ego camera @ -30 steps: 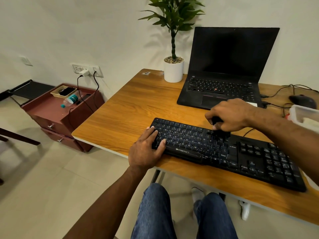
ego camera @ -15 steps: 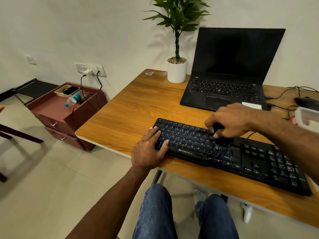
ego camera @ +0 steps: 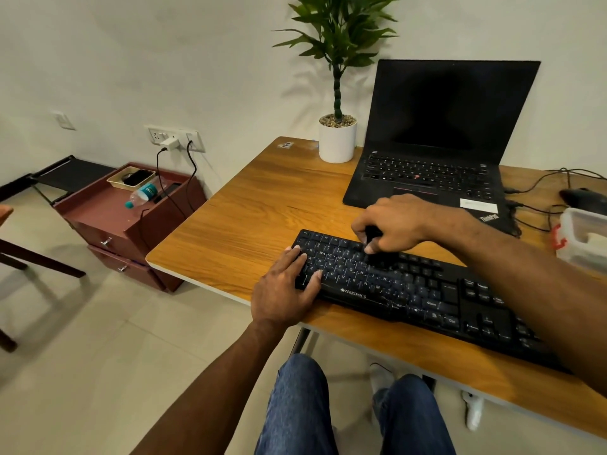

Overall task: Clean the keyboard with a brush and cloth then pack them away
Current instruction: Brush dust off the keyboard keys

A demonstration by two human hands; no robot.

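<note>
Right hand (ego camera: 391,221) grips brush (ego camera: 372,232) — left hand (ego camera: 285,287) steadies keyboard (ego camera: 427,290).

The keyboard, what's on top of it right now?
On the keyboard the left hand rests at its left end; the right hand grips a dark brush, bristles mostly hidden by its fingers.

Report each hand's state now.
Left hand: open, fingers resting on the keyboard.
Right hand: curled round a dark brush over the keys.
</note>
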